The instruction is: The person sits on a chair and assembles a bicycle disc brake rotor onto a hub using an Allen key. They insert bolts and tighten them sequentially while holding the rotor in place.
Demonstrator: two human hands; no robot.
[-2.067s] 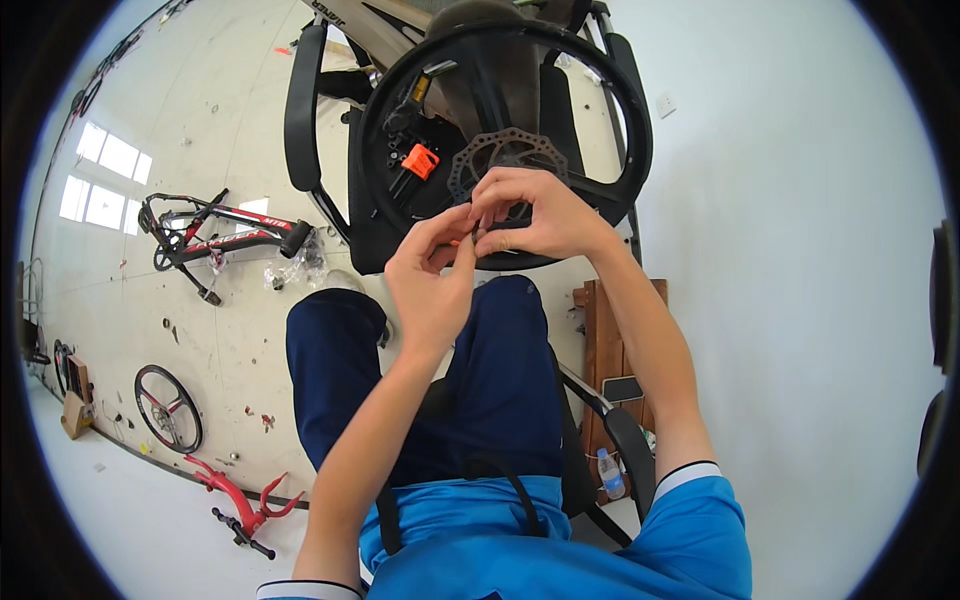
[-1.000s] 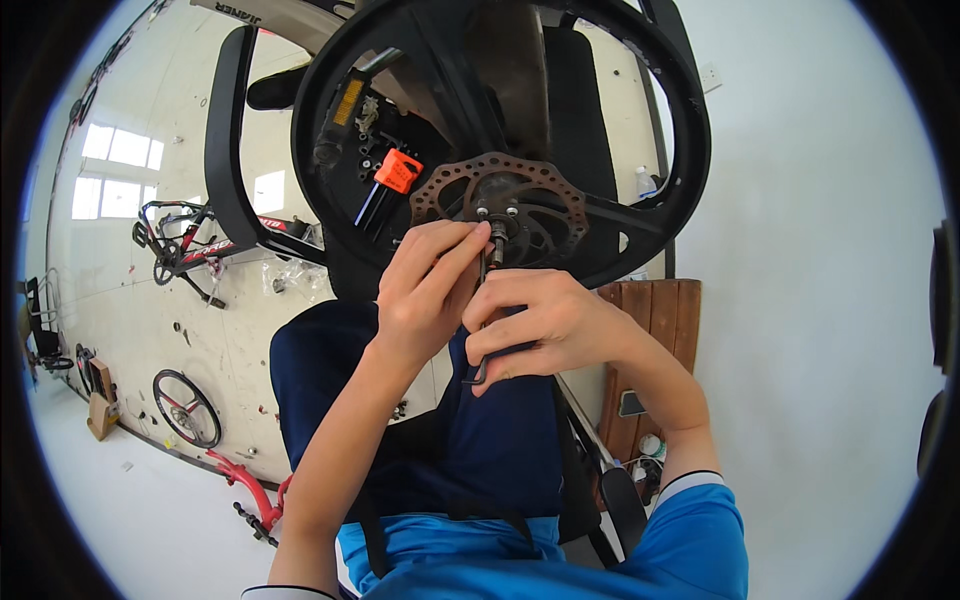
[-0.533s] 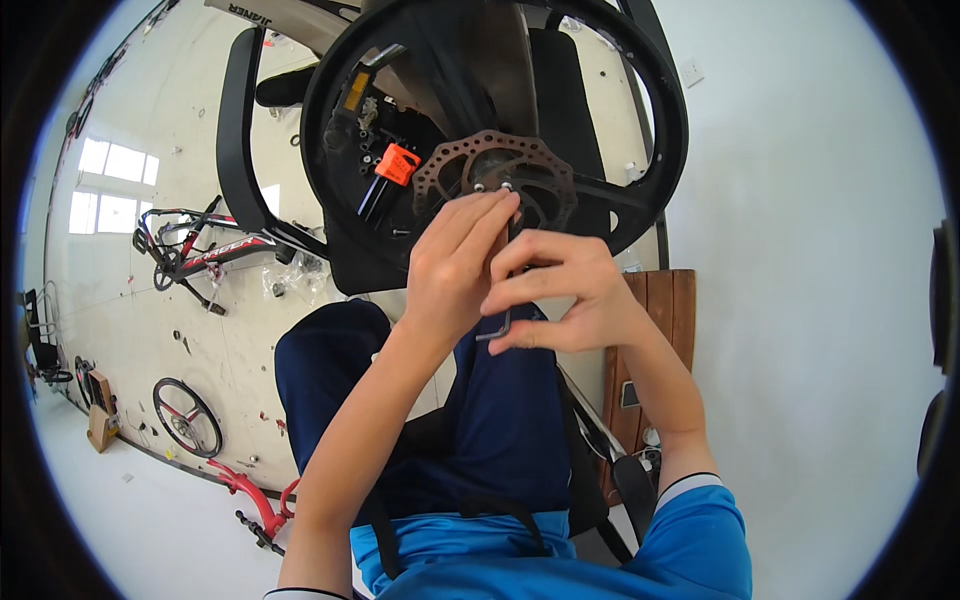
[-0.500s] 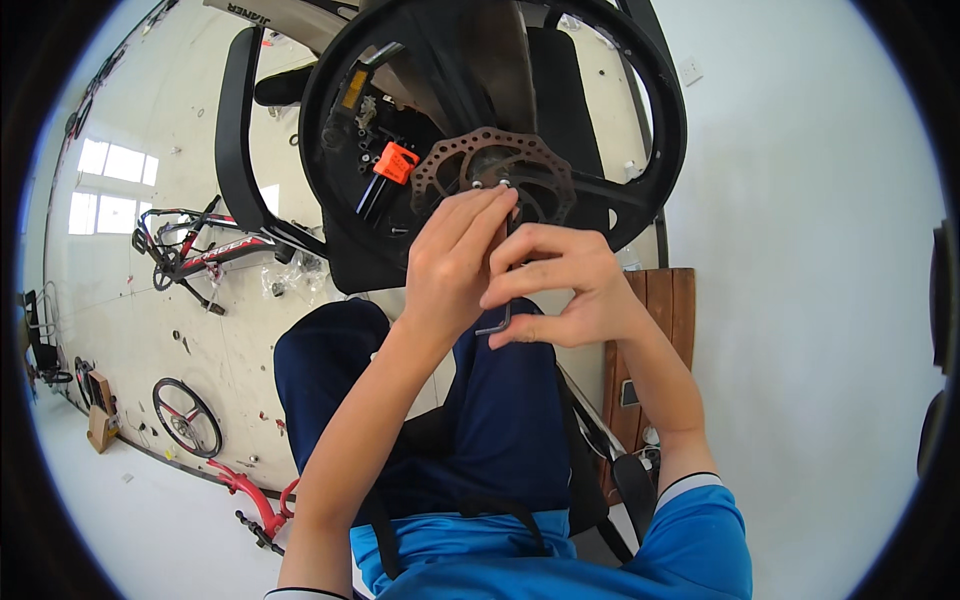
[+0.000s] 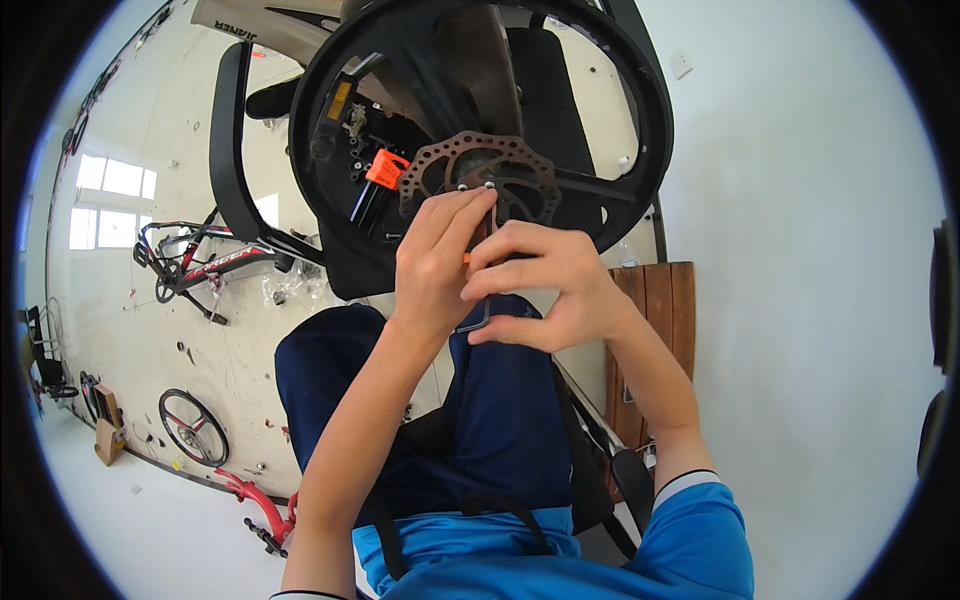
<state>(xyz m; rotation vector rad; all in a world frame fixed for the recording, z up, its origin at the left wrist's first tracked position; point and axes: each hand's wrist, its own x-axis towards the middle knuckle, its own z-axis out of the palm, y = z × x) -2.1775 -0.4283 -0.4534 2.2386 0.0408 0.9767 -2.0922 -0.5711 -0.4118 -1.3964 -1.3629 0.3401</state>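
A black wheel [image 5: 655, 150] lies across a black chair in front of me, with a rusty-brown disc brake rotor [image 5: 428, 165] at its hub. Silver bolts [image 5: 489, 186] show at the rotor's middle. My left hand [image 5: 432, 262] is closed, its fingertips pinching the upper part of a hex key [image 5: 487, 314] beside a bolt; whether the key's tip sits in the bolt is hidden by the fingers. Curled round the same key from the right is my right hand [image 5: 555, 285], thumb close to its bent lower end.
An orange block-shaped thing [image 5: 387, 169] and small parts lie on the chair seat behind the wheel. A wooden stool [image 5: 655, 340] stands at right. Leftward on the floor are a black-red bike frame [image 5: 200, 255], another wheel [image 5: 193, 427] and a red frame piece [image 5: 262, 505].
The view has shifted slightly, so wheel, rotor and hands appear a little further left. Both hands keep their hold on the hex key, whose bent end still points left.
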